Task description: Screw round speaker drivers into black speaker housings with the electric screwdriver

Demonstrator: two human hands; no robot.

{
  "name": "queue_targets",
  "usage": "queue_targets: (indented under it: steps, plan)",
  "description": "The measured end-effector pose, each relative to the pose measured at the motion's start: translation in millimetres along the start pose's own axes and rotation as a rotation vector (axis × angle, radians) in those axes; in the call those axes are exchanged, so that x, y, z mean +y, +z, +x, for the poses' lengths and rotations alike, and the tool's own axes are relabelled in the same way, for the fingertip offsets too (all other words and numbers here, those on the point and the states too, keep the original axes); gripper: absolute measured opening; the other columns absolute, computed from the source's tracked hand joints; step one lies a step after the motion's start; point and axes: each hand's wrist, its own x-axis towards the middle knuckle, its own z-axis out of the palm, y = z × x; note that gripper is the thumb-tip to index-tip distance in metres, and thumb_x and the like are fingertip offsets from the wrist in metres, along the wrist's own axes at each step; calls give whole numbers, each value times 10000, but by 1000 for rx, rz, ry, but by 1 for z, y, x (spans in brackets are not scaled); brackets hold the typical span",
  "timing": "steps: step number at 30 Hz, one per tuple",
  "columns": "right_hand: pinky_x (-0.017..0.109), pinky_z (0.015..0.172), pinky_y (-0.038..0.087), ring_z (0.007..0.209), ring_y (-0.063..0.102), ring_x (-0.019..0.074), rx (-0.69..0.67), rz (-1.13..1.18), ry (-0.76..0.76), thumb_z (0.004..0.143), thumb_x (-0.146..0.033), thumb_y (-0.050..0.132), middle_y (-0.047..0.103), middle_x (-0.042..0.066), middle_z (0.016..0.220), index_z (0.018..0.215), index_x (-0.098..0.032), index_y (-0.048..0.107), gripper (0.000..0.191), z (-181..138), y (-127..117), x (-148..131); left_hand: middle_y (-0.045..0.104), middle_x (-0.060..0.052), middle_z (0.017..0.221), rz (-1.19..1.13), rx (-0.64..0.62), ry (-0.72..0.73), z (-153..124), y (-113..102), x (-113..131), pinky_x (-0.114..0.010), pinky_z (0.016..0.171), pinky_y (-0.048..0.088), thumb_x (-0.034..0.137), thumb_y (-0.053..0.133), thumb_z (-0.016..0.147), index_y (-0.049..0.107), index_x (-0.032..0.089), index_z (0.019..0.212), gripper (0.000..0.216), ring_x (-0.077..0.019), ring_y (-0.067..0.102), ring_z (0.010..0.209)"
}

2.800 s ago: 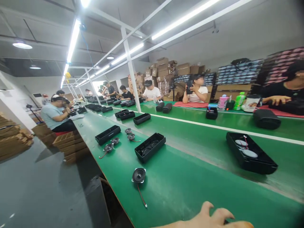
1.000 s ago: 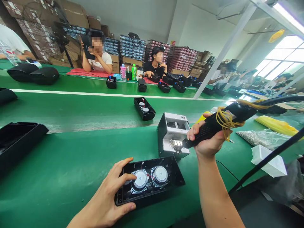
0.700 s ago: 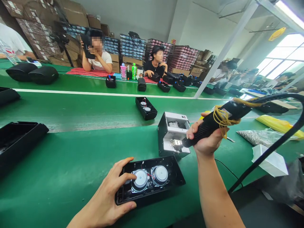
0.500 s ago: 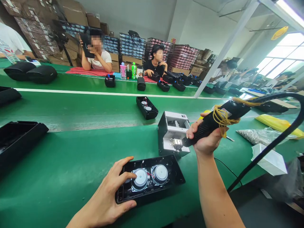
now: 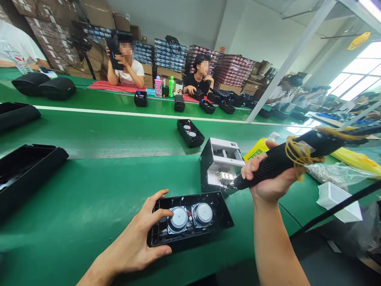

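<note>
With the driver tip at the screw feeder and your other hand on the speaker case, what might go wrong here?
The left hand pins only one end of the speaker housing, so it may pivot. The red wires between the two speaker cones could get nicked. The electric screwdriver in the right hand trails a cable that might drag the white tray.

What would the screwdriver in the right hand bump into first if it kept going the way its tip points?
The right hand aims the electric screwdriver down and left. Its tip sits at the front slot of the white screw feeder box, so that box probably comes first, though depth is hard to judge.
</note>
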Motion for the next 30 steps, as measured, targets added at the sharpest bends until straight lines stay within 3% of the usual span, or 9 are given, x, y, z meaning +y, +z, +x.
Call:
queue_targets:
  steps: [4, 9, 13, 17, 21, 25, 30]
  plan:
    - [236, 312, 354, 320, 404, 116, 12, 35, -56, 830, -873, 600, 528, -74, 550, 1194, -261, 714, 721, 9, 12, -20, 131, -83, 1751, -21, -15, -9, 1, -1, 2, -650, 1212, 423, 397, 865, 847, 554, 353, 1361, 603, -403, 344, 1562]
    - [203, 281, 256, 302, 339, 72, -32, 101, -149, 853, -775, 649, 441, -96, 528, 1051, -250, 767, 573, 15, 57, -53, 231, -132, 1700, -24, 29, 48, 2, -2, 5, -651, 1172, 465, 374, 875, 841, 574, 320, 1349, 593, -401, 433, 1503]
    - [243, 291, 348, 325, 380, 79, -224, 216, 16, 851, -636, 764, 501, -94, 569, 1101, -292, 784, 425, -4, 93, -67, 307, -130, 1670, -40, 58, 76, 4, -3, 5, -600, 1199, 454, 382, 922, 775, 621, 291, 1300, 612, -390, 432, 1501]
    - [276, 273, 360, 292, 388, 111, -293, 362, 237, 874, -579, 802, 570, -88, 548, 1151, -354, 771, 358, -43, 117, -59, 384, -133, 1622, -55, 93, 114, 6, -2, 2, -535, 1204, 458, 473, 929, 756, 668, 268, 1270, 612, -360, 475, 1460]
    - [274, 273, 357, 274, 391, 122, -257, 381, 314, 846, -716, 774, 573, -76, 532, 1156, -336, 766, 491, -78, 129, -40, 424, -143, 1586, -56, 125, 151, 8, -1, 1, -516, 1189, 465, 492, 919, 755, 703, 250, 1236, 580, -359, 495, 1431]
    - [271, 287, 360, 287, 407, 128, -262, 388, 359, 787, -781, 778, 584, -66, 561, 1180, -325, 745, 603, -98, 128, -21, 450, -154, 1548, -62, 143, 182, 10, -1, 1, -524, 1156, 486, 490, 897, 765, 719, 246, 1231, 556, -363, 515, 1393]
    - [273, 330, 406, 324, 448, 136, -299, 360, 390, 819, -793, 730, 588, -61, 596, 1210, -313, 722, 619, -109, 121, -6, 473, -165, 1512, -63, 150, 196, 11, -1, 1, -526, 1145, 489, 488, 891, 766, 733, 233, 1209, 534, -358, 525, 1369]
